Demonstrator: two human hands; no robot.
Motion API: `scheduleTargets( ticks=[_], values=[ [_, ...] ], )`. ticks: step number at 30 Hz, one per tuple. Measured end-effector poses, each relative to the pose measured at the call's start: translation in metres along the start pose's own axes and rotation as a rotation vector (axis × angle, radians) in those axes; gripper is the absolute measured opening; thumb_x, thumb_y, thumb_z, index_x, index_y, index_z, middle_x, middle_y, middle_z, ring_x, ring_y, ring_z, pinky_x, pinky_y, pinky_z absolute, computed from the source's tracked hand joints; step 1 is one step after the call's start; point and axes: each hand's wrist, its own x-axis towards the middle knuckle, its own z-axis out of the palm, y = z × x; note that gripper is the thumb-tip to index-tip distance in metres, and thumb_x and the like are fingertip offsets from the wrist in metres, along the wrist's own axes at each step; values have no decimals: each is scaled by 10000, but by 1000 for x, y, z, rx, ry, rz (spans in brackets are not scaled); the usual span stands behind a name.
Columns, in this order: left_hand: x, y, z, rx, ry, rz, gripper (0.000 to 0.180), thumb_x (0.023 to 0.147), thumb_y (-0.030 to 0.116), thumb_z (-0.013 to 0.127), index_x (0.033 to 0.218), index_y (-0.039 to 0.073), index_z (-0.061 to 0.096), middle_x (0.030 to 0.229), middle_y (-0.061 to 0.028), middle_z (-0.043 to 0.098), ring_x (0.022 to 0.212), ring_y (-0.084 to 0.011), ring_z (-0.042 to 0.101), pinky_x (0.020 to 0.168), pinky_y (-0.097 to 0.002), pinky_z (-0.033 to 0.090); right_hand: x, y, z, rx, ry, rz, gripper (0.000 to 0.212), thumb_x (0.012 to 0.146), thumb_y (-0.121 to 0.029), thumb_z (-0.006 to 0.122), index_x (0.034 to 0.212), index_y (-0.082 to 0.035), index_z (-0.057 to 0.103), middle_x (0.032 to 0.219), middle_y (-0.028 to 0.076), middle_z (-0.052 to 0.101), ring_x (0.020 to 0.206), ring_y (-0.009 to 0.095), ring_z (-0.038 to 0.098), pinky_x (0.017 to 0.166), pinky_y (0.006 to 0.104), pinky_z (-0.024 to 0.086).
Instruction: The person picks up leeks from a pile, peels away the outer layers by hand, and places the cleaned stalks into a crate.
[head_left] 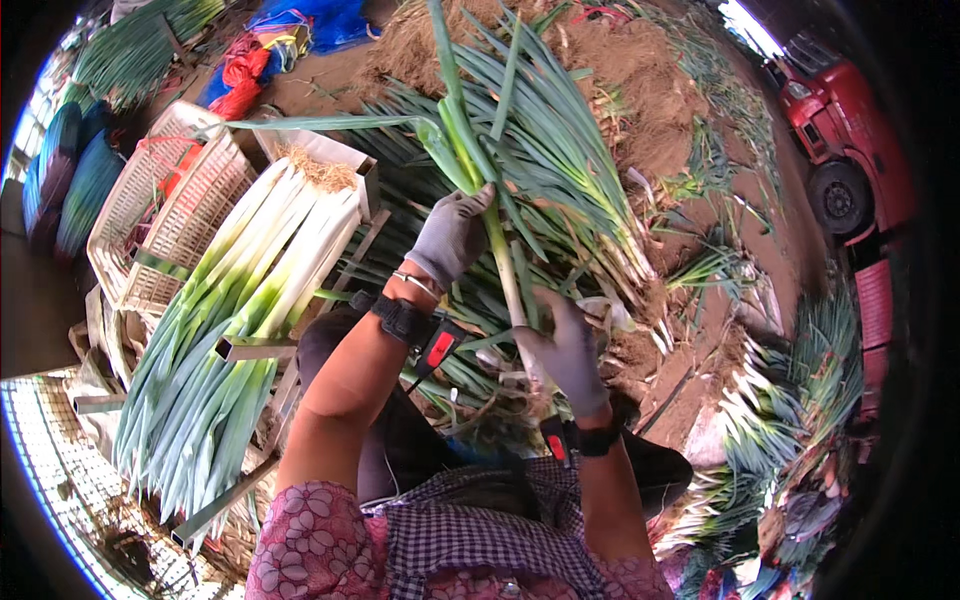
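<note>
A single long green onion (503,262) slants in front of me, its green leaves up and its white root end toward my lap. Wrapped round the stalk just below the leaves is my left hand (452,235), in a grey glove. Lower down, my right hand (565,350), gloved too, has its fingers at the white part; the thumb and fingertips are partly hidden and look slightly smeared. Beneath both hands lies a heap of green onions (590,200) with leaves and dirty roots. Left of me, cleaned green onions (270,250) are stacked on a metal frame (245,348), roots at the far end.
A cream plastic basket (125,225) stands beyond the frame, near red twine (240,75) and blue sheeting (335,22). Bundled green onions (760,410) lie on the ground at right. A red vehicle (850,140) is parked at far right. Loose soil and roots (640,90) cover the ground ahead.
</note>
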Motion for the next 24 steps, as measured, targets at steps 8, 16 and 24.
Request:
scheduleTargets(
  ticks=[8, 16, 24],
  values=[
    [0, 11, 4, -13, 115, 91, 235, 916, 248, 584, 926, 15, 553, 755, -67, 579, 652, -215, 589, 663, -395, 535, -32, 13, 20, 532, -240, 299, 270, 885, -234, 617, 1055, -25, 617, 817, 57, 643, 686, 139, 626, 635, 290, 525],
    [17, -41, -17, 140, 421, -89, 222, 899, 200, 593, 873, -19, 618, 642, -59, 552, 457, -174, 491, 430, -311, 426, -51, 8, 36, 80, 3, -216, 275, 939, -190, 511, 1143, -16, 567, 878, 139, 600, 742, 244, 577, 658, 333, 474],
    [38, -82, -37, 383, 523, -89, 313, 815, 242, 678, 609, 50, 540, 539, -35, 494, 429, -164, 466, 418, -330, 374, -103, -28, -8, 279, -58, 460, 281, 932, -223, 533, 1070, 11, 602, 727, 142, 591, 584, 219, 556, 576, 344, 467]
  ],
)
